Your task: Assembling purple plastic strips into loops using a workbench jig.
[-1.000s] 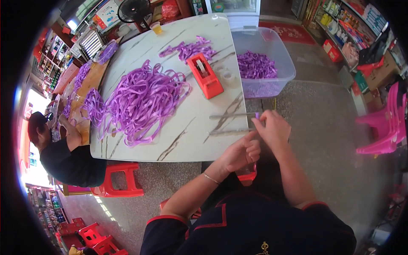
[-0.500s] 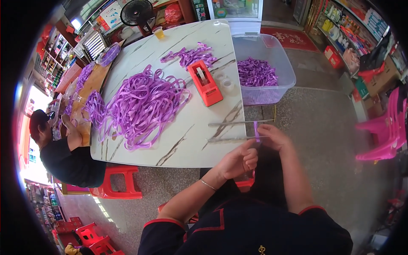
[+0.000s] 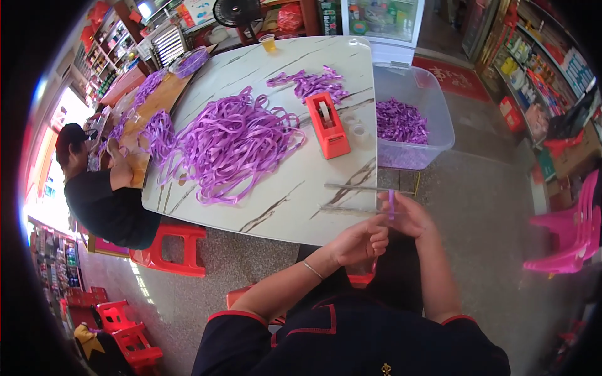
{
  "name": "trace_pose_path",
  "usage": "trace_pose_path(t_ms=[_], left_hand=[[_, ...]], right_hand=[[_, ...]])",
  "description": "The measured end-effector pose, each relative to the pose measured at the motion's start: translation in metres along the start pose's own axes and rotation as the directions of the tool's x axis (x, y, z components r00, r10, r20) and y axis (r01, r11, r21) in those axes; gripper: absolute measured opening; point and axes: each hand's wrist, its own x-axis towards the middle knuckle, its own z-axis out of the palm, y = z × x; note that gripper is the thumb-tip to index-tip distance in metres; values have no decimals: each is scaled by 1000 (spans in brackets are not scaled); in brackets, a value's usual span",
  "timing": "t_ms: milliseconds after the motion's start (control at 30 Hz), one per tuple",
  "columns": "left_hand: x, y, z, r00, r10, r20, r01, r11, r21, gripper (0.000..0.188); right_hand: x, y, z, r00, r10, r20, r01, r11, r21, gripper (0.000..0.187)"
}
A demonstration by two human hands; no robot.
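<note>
Just off the table's right edge, a short purple ribbon (image 3: 392, 202) is looped across two thin rods, a far rod (image 3: 351, 187) and a near rod (image 3: 345, 210), which jut out over the tabletop. My left hand (image 3: 359, 243) has its fingers curled, with the index finger and thumb pinching at the ribbon's lower end. Bent around the ribbon from the right is my right hand (image 3: 411, 216), its fingertips showing behind and left of the strip. A red tape dispenser (image 3: 329, 128) stands on the table beyond the rods.
A large heap of purple ribbon (image 3: 235, 147) covers the middle of the marble-patterned table (image 3: 282, 207). Shorter ribbon pieces (image 3: 313, 84) lie farther back, near a cup (image 3: 268, 44). Right of the table, a clear plastic bin (image 3: 439, 119) holds purple pieces. Another person (image 3: 103, 194) sits at left.
The whole view has shifted, moving the table slightly right and up in the picture. My right hand's fingers have moved leftward behind the ribbon. My left hand stays at its lower end.
</note>
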Motion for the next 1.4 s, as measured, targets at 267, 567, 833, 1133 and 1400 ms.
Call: trace_pose_path(t_ms=[267, 567, 833, 1133, 1400], left_hand=[[-4, 3, 18, 988, -47, -146, 76, 978, 196, 49], [-20, 51, 62, 964, 154, 218, -267, 520, 812, 22], [-63, 91, 50, 958, 272, 88, -126, 123, 984, 10], [-36, 258, 67, 652, 700, 292, -143, -264, 954, 18], [-38, 269, 32, 851, 526, 5, 449, -732, 512, 30]], right_hand=[[-40, -24, -36, 952, -223, -212, 190, 968, -165, 28], [-60, -20, 100, 975, -164, 150, 222, 761, -610, 50], [-26, 1, 120, 982, -49, 181, 146, 802, -579, 46], [9, 33, 113, 981, -195, 26, 164, 741, -651, 35], [15, 41, 100, 981, -181, 72, 172, 637, -751, 32]])
